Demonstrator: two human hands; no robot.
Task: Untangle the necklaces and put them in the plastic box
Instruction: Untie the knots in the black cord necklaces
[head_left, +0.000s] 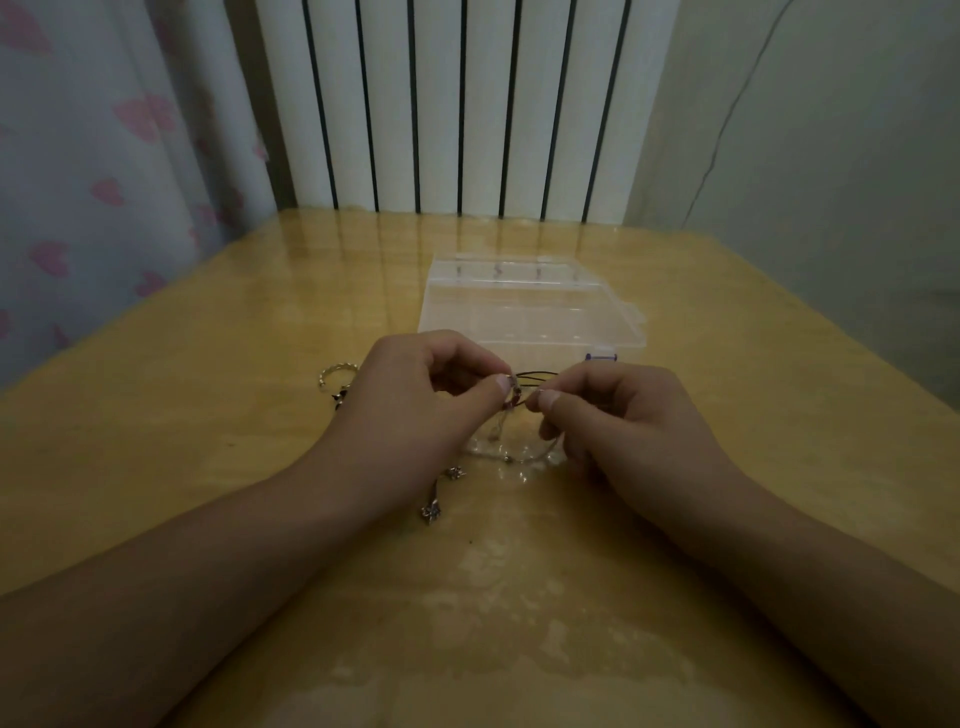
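A tangle of necklaces (514, 447) lies on the wooden table (208, 467) between my hands. My left hand (415, 395) pinches a small beaded part of it with thumb and forefinger. My right hand (623, 415) pinches thin dark cords (537, 375) that arch between the two hands. A pale chain loops down onto the table below the fingers. Two small metal charms (431, 512) lie by my left wrist. The clear plastic box (530, 306) stands open just behind my hands, its compartments see-through.
A silver ring-like piece of chain (337, 375) lies left of my left hand. A white radiator (457, 104) stands behind the table, a curtain with pink hearts (104, 182) at the left, a wall at the right.
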